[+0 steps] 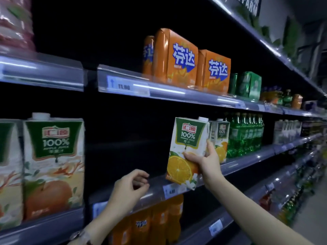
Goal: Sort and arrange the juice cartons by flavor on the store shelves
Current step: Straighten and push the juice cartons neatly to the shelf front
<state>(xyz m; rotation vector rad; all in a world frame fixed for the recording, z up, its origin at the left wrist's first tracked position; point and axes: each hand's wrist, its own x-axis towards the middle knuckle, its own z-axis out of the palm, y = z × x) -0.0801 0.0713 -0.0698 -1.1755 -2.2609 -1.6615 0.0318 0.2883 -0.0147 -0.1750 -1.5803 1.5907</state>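
My right hand grips an orange juice carton by its lower right edge, holding it tilted just above the front lip of the middle shelf. A second orange juice carton stands on that shelf right behind it. Far left on the same shelf stands an apple juice carton, with another carton partly cut off beside it. My left hand hovers in front of the dark gap between the cartons, fingers loosely curled, holding nothing.
Green bottles stand right of the orange cartons. Orange drink packs and green can packs sit on the shelf above. Orange soda bottles fill the shelf below. An aisle floor runs along the far right.
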